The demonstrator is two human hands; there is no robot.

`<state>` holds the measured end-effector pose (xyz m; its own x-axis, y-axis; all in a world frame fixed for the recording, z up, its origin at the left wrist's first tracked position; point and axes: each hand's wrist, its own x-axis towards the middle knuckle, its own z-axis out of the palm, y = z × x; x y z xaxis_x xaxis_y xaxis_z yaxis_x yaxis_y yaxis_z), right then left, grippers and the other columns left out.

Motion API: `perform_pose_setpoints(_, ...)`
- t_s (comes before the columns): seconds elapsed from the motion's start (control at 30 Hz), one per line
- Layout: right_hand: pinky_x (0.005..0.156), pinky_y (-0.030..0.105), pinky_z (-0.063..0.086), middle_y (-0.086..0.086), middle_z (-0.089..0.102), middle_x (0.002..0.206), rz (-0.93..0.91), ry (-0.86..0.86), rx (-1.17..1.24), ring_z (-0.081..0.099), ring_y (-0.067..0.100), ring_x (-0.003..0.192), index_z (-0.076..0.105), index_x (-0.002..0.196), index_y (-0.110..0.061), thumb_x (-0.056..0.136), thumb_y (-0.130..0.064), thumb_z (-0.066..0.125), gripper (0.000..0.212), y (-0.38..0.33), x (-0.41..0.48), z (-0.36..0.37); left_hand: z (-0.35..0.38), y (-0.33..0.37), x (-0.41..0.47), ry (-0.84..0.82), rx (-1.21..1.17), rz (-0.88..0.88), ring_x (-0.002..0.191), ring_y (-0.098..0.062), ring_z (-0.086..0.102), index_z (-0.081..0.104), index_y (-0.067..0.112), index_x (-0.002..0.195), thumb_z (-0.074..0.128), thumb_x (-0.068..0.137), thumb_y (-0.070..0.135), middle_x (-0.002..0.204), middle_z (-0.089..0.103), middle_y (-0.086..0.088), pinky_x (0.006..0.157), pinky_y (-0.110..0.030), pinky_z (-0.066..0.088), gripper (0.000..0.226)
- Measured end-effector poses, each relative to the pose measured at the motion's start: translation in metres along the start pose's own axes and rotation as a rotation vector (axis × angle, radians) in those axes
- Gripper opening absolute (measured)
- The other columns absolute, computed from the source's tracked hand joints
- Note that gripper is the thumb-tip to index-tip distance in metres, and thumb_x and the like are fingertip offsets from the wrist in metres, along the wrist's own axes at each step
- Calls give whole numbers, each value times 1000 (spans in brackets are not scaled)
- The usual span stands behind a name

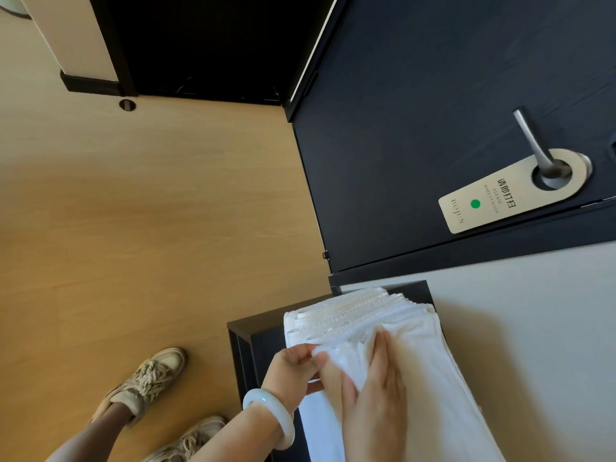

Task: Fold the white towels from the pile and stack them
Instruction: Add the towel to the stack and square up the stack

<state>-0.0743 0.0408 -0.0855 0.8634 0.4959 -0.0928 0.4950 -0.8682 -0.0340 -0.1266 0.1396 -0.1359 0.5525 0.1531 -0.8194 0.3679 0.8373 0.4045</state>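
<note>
The stack of white terry towels (pixel 363 313) lies on the dark brown wooden table (pixel 255 331) at the lower right of the head view. The table stands against a light grey wall (pixel 533 328). The layered towel edges face away from the person, and the stack covers most of the table top. Its right side overhangs toward the wall.

The uppermost white towel (pixel 346 356) lies on this stack, with its near-left corner raised from the layer below.

Hand states:
- The left hand (pixel 296 365) is clamped on the uppermost white towel. Its fingers curl and pinch the raised corner at the left side of the stack. A pale green jade bangle (pixel 266 413) sits on the left wrist.
- The right hand (pixel 376 405) lies flat on the uppermost white towel, just beside the left hand. Its fingers are straight, held together and pointing away from the person. The thumb rests against the raised fold.

Surroundings:
- A light wooden floor (pixel 133 211) fills the left of the view.
- Two beige laced sneakers (pixel 156 371) stand on the floor, left of the table.
- A dark navy door (pixel 433 111) stands beyond the table. It carries a silver lever handle (pixel 531 141).
- A cream card door hanger (pixel 506 198) with a green dot hangs on the handle.
</note>
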Motion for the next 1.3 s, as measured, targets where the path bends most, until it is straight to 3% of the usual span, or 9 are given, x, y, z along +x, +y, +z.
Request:
perform_pose_setpoints(0.23, 62, 37, 61, 12, 74, 107, 48, 44, 37, 75, 25, 81, 65, 125, -1, 38, -2, 99, 94, 2, -3, -8, 4, 8, 5, 8, 97, -3, 88, -25, 72, 71, 6, 100, 67, 90, 5, 95, 74, -12, 68, -30, 60, 12)
perform_pose_setpoints(0.47, 83, 46, 59, 19, 66, 124, 102, -9, 38, 69, 34, 106, 55, 132, 5, 53, -14, 96, 91, -17, -1, -5, 2, 15, 10, -32, 275, 43, 86, -26, 73, 75, 11, 95, 68, 90, 11, 90, 75, -10, 81, -37, 60, 8)
perform_pose_setpoints(0.67, 72, 34, 58, 14, 74, 102, 134, 117, 88, 73, 30, 85, 67, 123, -5, 44, 4, 94, 83, -6, -1, -16, -2, 20, 15, -41, 208, -3, 91, -27, 72, 74, 10, 95, 70, 89, 10, 96, 74, -11, 81, -40, 60, 8)
perform_pose_setpoints(0.8, 81, 27, 48, 11, 73, 108, 116, 143, 107, 73, 28, 88, 68, 123, -6, 48, 0, 94, 79, -18, -16, -10, -4, 21, 14, -21, 180, -18, 85, -27, 72, 75, 8, 90, 69, 89, 7, 90, 75, -11, 74, -37, 62, 6)
perform_pose_setpoints(0.93, 87, 41, 56, 17, 66, 125, 64, 100, 134, 68, 33, 108, 63, 126, 3, 55, -1, 94, 78, -41, -19, 7, -6, 23, 9, -18, 142, -20, 85, -30, 71, 76, 5, 92, 61, 95, 9, 90, 75, -15, 80, -42, 60, 15)
perform_pose_setpoints(1.1, 106, 46, 37, 25, 47, 144, 176, -12, 305, 48, 41, 132, 45, 138, 10, 65, 2, 87, 84, -42, -5, 1, -13, 18, -10, -341, -107, -26, 94, -25, 69, 63, 7, 123, 68, 92, 31, 104, 71, -17, 91, -35, 53, 39)
perform_pose_setpoints(1.17, 116, 39, 24, 20, 36, 152, 147, -124, 446, 35, 34, 142, 37, 144, 2, 82, -2, 74, 73, -32, 3, -9, -13, 9, -16, -402, -124, -30, 114, -24, 63, 50, 12, 133, 87, 70, 35, 122, 67, -13, 102, -35, 48, 77)
perform_pose_setpoints(1.23, 109, 49, 34, 22, 50, 141, 223, -38, 607, 46, 38, 133, 51, 135, -2, 84, -16, 58, 54, -3, 13, -25, -9, 4, -20, -446, -68, -13, 122, -17, 56, 35, 21, 140, 94, 54, 39, 134, 57, -7, 99, -25, 48, 105)
perform_pose_setpoints(1.3, 97, 49, 42, 16, 62, 128, 321, 132, 614, 54, 40, 122, 61, 126, -10, 73, -28, 50, 57, 33, 25, -39, 7, 5, -24, -461, 63, 30, 128, -10, 46, 14, 28, 146, 90, 66, 30, 146, 39, -2, 92, -13, 47, 110)
